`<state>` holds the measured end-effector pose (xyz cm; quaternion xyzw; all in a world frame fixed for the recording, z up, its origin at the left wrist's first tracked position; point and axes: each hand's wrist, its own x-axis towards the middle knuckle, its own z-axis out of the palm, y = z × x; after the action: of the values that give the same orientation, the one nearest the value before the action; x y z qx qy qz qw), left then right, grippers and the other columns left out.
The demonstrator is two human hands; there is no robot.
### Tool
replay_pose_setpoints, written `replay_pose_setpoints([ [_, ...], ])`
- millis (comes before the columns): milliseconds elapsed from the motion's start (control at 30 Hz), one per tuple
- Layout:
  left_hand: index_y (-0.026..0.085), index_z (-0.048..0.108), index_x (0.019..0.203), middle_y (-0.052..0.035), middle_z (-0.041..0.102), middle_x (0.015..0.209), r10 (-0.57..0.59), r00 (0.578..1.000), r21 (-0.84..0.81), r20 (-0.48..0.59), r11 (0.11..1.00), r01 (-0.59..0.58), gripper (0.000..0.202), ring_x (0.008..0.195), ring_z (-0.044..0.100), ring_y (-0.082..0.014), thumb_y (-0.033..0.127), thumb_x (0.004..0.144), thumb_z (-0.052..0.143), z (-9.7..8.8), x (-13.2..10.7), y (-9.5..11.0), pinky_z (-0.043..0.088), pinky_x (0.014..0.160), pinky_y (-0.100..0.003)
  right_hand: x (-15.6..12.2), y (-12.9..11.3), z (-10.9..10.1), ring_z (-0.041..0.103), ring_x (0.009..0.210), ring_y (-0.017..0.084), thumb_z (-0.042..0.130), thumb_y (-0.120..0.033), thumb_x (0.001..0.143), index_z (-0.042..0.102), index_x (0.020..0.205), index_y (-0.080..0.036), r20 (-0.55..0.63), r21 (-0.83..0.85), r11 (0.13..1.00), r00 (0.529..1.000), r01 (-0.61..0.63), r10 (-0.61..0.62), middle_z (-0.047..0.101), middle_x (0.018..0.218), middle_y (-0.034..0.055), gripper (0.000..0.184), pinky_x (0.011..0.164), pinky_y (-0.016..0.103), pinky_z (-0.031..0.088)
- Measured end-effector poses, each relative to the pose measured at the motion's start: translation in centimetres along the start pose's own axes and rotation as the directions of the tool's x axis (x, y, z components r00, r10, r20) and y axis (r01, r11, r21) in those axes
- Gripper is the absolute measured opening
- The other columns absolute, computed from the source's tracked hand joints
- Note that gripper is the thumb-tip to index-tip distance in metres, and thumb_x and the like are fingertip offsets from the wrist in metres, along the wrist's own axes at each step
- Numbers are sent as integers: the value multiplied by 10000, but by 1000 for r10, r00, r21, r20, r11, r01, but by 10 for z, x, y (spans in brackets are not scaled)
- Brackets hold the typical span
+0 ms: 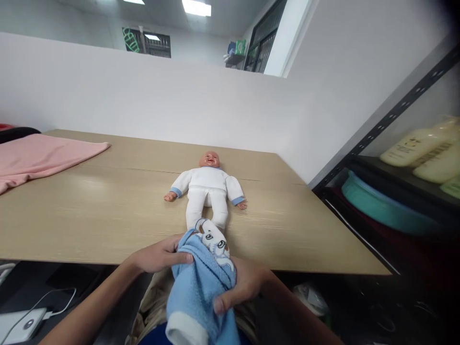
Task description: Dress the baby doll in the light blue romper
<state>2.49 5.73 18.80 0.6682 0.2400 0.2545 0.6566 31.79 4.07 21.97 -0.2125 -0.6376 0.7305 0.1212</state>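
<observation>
A blue fleece baby garment point(201, 278) is bunched up at the table's near edge, over my lap. It has a white cuff at its lower end and an embroidered white animal face with dark eyes near the top. My left hand point(161, 255) grips its left side, with the thumb lying across the front. On the right side, my right hand point(246, 282) holds the cloth, thumb on top and fingers hidden behind. Just beyond the garment, a baby doll point(207, 184) in a white top with blue cuffs lies on its back, arms spread. The garment hides the doll's feet.
The doll lies on a wooden table point(108, 211). A pink cloth point(46, 155) covers the table's far left. At right, a shelf holds cream bottles point(413, 148) above a teal basin point(384, 203). A white power bank point(25, 323) with a cable sits at lower left.
</observation>
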Motion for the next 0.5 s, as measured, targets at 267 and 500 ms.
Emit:
replay_pose_setpoints([
  [267, 162, 790, 999, -62, 720, 869, -51, 991, -290, 121, 953, 85, 675, 772, 615, -199, 680, 655, 1053, 23, -7, 1, 558, 783, -330, 1, 14, 7, 720, 1399, 365, 966, -712, 794, 818, 1323, -262, -362, 248, 968, 931, 48, 46, 816, 1417, 114, 711, 1288, 556, 494],
  [500, 169, 791, 1000, -57, 720, 889, 4, 996, -265, -91, 964, -28, 612, 880, 651, -227, 682, 745, 1008, 20, -9, -8, 560, 887, -356, 14, -3, 16, 722, 1345, 347, 960, -735, 794, 763, 1389, -246, -201, 134, 976, 969, 171, -143, 807, 1369, 122, 794, 1249, 506, 513],
])
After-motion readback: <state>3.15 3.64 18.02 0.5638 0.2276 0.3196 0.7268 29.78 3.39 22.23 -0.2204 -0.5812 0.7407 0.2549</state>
